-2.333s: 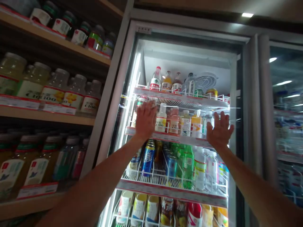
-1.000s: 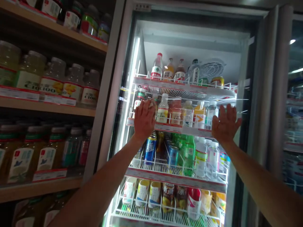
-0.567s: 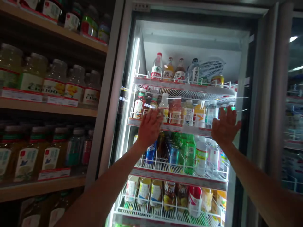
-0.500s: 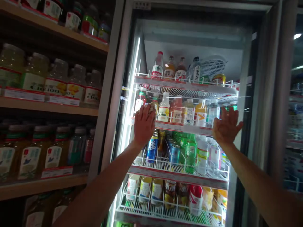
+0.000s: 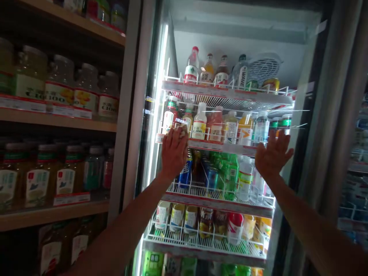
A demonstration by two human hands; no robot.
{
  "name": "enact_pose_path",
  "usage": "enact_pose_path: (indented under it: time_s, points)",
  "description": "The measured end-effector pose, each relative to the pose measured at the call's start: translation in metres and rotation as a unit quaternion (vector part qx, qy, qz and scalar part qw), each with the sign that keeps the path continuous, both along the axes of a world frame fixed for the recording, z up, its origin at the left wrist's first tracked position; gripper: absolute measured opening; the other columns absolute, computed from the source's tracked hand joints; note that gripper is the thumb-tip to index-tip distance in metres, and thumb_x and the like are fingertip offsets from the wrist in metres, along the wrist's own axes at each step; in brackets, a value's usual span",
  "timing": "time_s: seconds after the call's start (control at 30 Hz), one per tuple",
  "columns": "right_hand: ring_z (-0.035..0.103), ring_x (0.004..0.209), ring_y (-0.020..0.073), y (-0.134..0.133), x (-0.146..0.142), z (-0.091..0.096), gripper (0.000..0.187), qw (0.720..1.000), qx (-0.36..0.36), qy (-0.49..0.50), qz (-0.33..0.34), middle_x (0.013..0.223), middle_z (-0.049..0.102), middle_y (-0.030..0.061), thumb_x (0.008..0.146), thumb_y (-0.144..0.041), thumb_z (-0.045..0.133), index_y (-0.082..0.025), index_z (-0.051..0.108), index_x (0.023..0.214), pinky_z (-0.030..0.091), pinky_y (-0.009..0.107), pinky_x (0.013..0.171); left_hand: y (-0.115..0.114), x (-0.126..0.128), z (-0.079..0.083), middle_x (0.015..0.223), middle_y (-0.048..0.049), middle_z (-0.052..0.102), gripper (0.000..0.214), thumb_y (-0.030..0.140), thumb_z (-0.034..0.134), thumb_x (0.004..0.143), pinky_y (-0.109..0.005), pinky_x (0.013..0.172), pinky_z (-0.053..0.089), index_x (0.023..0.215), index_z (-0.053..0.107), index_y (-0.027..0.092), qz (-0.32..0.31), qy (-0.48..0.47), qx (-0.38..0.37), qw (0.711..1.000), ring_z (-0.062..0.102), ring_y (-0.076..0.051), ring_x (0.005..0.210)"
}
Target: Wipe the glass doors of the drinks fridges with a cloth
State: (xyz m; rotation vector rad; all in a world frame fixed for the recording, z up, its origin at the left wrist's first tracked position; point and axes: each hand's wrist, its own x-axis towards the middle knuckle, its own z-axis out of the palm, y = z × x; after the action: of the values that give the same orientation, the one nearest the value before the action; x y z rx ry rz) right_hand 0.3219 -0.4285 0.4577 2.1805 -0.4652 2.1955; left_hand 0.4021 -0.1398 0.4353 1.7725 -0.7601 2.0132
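My left hand (image 5: 174,153) is raised at the left of the glass door (image 5: 230,19), its back toward me. A pale crumpled cloth (image 5: 184,131) sticks out beyond its fingertips, held flat against the glass; most of it is hidden by the fingers. My right hand (image 5: 272,156) is at the right side of the door, fingers spread and nothing in it. It looks to rest on the glass, though contact is hard to confirm. Behind the glass, bottles such as a white-capped one (image 5: 199,122) line the shelf level with both hands.
Inside the lit cooler, wire shelves hold bottles and cans, among them a green bottle (image 5: 230,178) and a white fan grille (image 5: 265,71). To the left, wooden shelves (image 5: 57,119) carry rows of juice bottles (image 5: 61,78). A dark door frame (image 5: 304,153) stands on the right.
The view has tilted, so the cooler's middle shelves appear a little higher. Both hands sit slightly lower against those shelves. The cloth stays under my left hand.
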Motion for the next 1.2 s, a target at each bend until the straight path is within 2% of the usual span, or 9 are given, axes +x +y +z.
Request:
enact_pose_path:
  time_s: [0.27,0.33,0.47,0.53,0.7,0.77,0.9,1.0,1.2]
  points:
    - [0.011,0.140,0.0288,0.053,0.013,-0.041,0.061,0.994,-0.097,0.038,0.018,0.149,0.024,0.0139,0.089,-0.046,0.026,-0.018,0.024,0.144,0.014,0.057,0.107,-0.041,-0.017,-0.045,0.140,-0.0028,0.045,0.039,0.018,0.047,0.083,-0.046,0.112,0.024,0.122,0.051,0.022,-0.019,-0.056,0.185,0.981,0.020,-0.024,0.139]
    - [0.012,0.140,0.0279,0.054,0.011,-0.040,0.061,0.995,-0.088,0.044,0.015,0.149,0.025,0.0131,0.089,-0.046,0.027,-0.019,0.025,0.144,0.015,0.055,0.107,-0.023,-0.011,-0.037,0.140,-0.0042,0.044,0.040,0.019,0.046,0.084,-0.046,0.111,0.026,0.124,0.050,0.023,-0.007,-0.051,0.165,0.985,0.022,-0.023,0.138]
    - [0.012,0.141,0.0276,0.055,0.007,-0.037,0.060,0.996,-0.068,0.058,0.013,0.149,0.026,0.0123,0.089,-0.046,0.027,-0.021,0.025,0.144,0.016,0.055,0.107,0.018,0.002,-0.013,0.142,-0.0110,0.040,0.043,0.020,0.045,0.086,-0.047,0.109,0.029,0.129,0.045,0.020,0.018,-0.007,0.000,1.000,0.024,-0.025,0.138]
    - [0.012,0.141,0.0283,0.056,0.006,-0.037,0.060,0.996,-0.065,0.060,0.016,0.149,0.026,0.0128,0.089,-0.046,0.027,-0.020,0.025,0.144,0.016,0.056,0.107,0.020,0.001,-0.018,0.144,-0.0119,0.037,0.045,0.020,0.045,0.086,-0.048,0.109,0.029,0.131,0.044,0.019,0.015,0.001,-0.023,1.000,0.021,-0.026,0.139]
    - [0.011,0.141,0.0273,0.056,0.004,-0.037,0.061,0.995,-0.070,0.064,0.018,0.150,0.024,0.0136,0.090,-0.048,0.025,-0.018,0.029,0.142,0.014,0.053,0.109,-0.002,-0.015,-0.072,0.144,-0.0034,0.040,0.046,0.020,0.047,0.084,-0.046,0.113,0.024,0.130,0.045,0.025,0.000,-0.027,0.224,0.974,0.018,-0.024,0.140]
    - [0.012,0.141,0.0266,0.056,0.005,-0.038,0.061,0.995,-0.072,0.059,0.019,0.150,0.025,0.0129,0.090,-0.049,0.025,-0.018,0.031,0.142,0.014,0.052,0.109,0.008,-0.014,-0.080,0.142,-0.0030,0.042,0.044,0.020,0.048,0.084,-0.045,0.113,0.023,0.127,0.048,0.025,0.004,-0.028,0.255,0.967,0.020,-0.023,0.139]
    - [0.014,0.140,0.0269,0.058,0.006,-0.039,0.061,0.997,-0.061,0.049,0.025,0.149,0.027,0.0124,0.089,-0.048,0.026,-0.018,0.031,0.141,0.014,0.053,0.108,0.048,0.001,-0.063,0.143,-0.0091,0.039,0.043,0.019,0.047,0.086,-0.047,0.111,0.026,0.128,0.046,0.022,0.031,0.014,0.058,0.998,0.020,-0.024,0.139]
    - [0.016,0.140,0.0273,0.060,0.007,-0.042,0.060,0.998,-0.041,0.043,0.026,0.148,0.029,0.0125,0.089,-0.046,0.025,-0.019,0.031,0.141,0.014,0.054,0.108,0.050,0.002,-0.061,0.147,-0.0110,0.033,0.044,0.018,0.047,0.085,-0.048,0.110,0.027,0.129,0.045,0.020,0.026,0.018,-0.006,0.999,0.018,-0.025,0.140]
    - [0.018,0.140,0.0267,0.060,0.007,-0.047,0.058,0.998,-0.049,0.034,0.036,0.148,0.030,0.0126,0.089,-0.046,0.024,-0.021,0.032,0.141,0.016,0.055,0.107,0.014,-0.014,-0.104,0.140,-0.0022,0.046,0.040,0.018,0.050,0.082,-0.046,0.112,0.025,0.120,0.053,0.024,-0.005,-0.022,0.242,0.970,0.019,-0.025,0.140]
